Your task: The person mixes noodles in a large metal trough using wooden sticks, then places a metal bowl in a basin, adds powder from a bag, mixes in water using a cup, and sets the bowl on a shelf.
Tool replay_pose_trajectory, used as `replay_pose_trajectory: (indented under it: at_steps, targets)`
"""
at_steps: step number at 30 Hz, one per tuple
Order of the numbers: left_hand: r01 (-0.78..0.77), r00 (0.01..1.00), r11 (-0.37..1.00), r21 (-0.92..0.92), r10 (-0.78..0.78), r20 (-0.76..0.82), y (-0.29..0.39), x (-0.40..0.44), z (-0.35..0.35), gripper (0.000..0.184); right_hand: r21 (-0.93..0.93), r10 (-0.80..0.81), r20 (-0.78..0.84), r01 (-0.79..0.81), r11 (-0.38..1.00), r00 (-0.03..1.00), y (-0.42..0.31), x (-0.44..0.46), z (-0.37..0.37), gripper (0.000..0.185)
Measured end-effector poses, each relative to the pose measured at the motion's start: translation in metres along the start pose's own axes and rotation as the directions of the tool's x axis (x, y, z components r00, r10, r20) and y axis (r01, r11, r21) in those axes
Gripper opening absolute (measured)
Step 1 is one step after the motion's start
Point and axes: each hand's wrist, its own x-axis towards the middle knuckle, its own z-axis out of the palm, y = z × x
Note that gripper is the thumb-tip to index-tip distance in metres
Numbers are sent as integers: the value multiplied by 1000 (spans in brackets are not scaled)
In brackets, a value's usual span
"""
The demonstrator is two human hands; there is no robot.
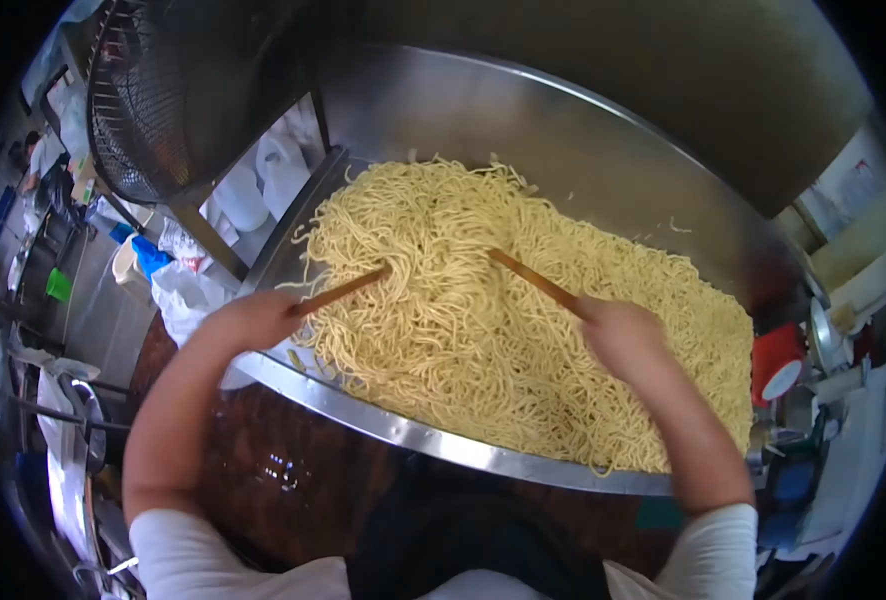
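Note:
A broad heap of yellow noodles (pixel 523 340) covers most of a metal tray-like table (pixel 413 428). My left hand (pixel 263 320), at the heap's left edge, is closed around a wooden stick (pixel 343 290) whose tip goes in among the noodles. Over the middle of the heap, my right hand (pixel 623 335) grips a second wooden stick (pixel 535 280), pointing up and to the left. Its far end touches or enters the noodles; how deep is hidden. The two stick tips stand apart, angled toward each other.
A large wire-caged fan (pixel 148 110) stands at the upper left, near white plastic jugs (pixel 281 165). A metal back wall (pixel 563 130) rises behind the noodles. On the right is a red scale (pixel 778 365) with a round dial. The floor (pixel 283 460) looks wet.

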Motion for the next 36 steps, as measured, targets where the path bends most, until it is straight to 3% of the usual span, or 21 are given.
replay_pose_trajectory:
  at_steps: [1, 2, 6, 8, 10, 11, 12, 16, 17, 18, 21, 23, 24, 25, 26, 27, 29, 31, 34, 35, 36]
  targets:
    - [-36, 998, 996, -79, 40, 47, -42, -33, 10, 30, 109, -15, -10, 16, 994, 1000, 31, -27, -12, 34]
    - [297, 947, 906, -301, -238, 216, -18, -89, -22, 29, 227, -105, 40, 93, 969, 994, 69, -46, -30, 34]
    - [525, 849, 729, -439, -411, 333, -48, -190, -29, 27, 351, -58, 240, -31, 936, 969, 130, -79, -87, 37]
    - [430, 892, 839, -334, -336, 303, -41, -176, -12, 28, 163, -123, 329, 72, 984, 936, 104, -47, -66, 36]
    - [26, 999, 993, -115, -30, -34, -41, -121, 33, 31, 263, -291, 170, 241, 934, 942, 57, -2, -16, 31]
    - [177, 982, 973, -145, -165, 88, -5, -92, 30, 34, 426, -233, 164, 144, 893, 959, 20, -2, -7, 30]
    - [143, 990, 983, -113, -141, 23, 8, -79, 41, 34, 408, -315, -30, 300, 863, 948, 10, 2, 32, 30]
    - [264, 964, 964, -29, -263, 51, 8, -130, -4, 30, 344, -307, 66, 267, 900, 949, 52, -69, 4, 33]
    - [189, 982, 982, -4, -189, -21, -18, -154, -8, 35, 454, -262, 100, 190, 871, 960, 89, -90, -7, 35]
    - [298, 954, 953, -60, -297, 31, -3, -177, -33, 37, 414, -156, 209, 57, 908, 965, 113, -117, -41, 38]
    - [300, 940, 918, -260, -331, -84, -5, -193, -45, 33, 311, 236, 191, -286, 906, 953, 156, -206, -105, 34]
    - [299, 952, 849, -435, -298, 74, 6, -159, -56, 27, -3, 330, 158, -334, 943, 931, 154, -208, -100, 24]
    - [233, 972, 926, -298, -214, 97, 20, -120, -56, 25, -114, 325, 71, -316, 942, 943, 149, -189, -76, 20]
    - [-125, 992, 992, 36, 126, -13, 18, -64, -39, 31, -226, 310, -15, -305, 925, 951, 142, -153, -41, 20]
    - [-17, 1000, 989, 149, 14, 19, 66, -13, -28, 34, -233, 328, -70, -335, 913, 942, 132, -118, -19, 25]
    - [-63, 998, 958, 279, 69, -11, 90, 49, 0, 31, -103, 337, -151, -353, 930, 929, 127, -78, 10, 24]
    - [-145, 989, 987, 74, 146, -13, 178, 107, 29, 31, 39, 344, -208, -344, 938, 916, 115, -54, 38, 25]
    - [-233, 971, 953, 195, 238, -1, 209, 94, 50, 31, 122, 333, -98, -321, 939, 938, 110, -72, 40, 27]
    - [-355, 920, 935, -11, 352, 175, 145, 13, 9, 31, 253, 256, 37, -257, 933, 966, 186, -184, -14, 33]
    - [-336, 907, 940, -60, 340, 248, 112, -13, -12, 32, 416, 330, 171, -371, 830, 928, 218, -224, -34, 30]
    - [-160, 933, 986, -55, 169, 317, 94, -48, -37, 32, 553, 319, 347, -467, 690, 882, 241, -260, -56, 29]
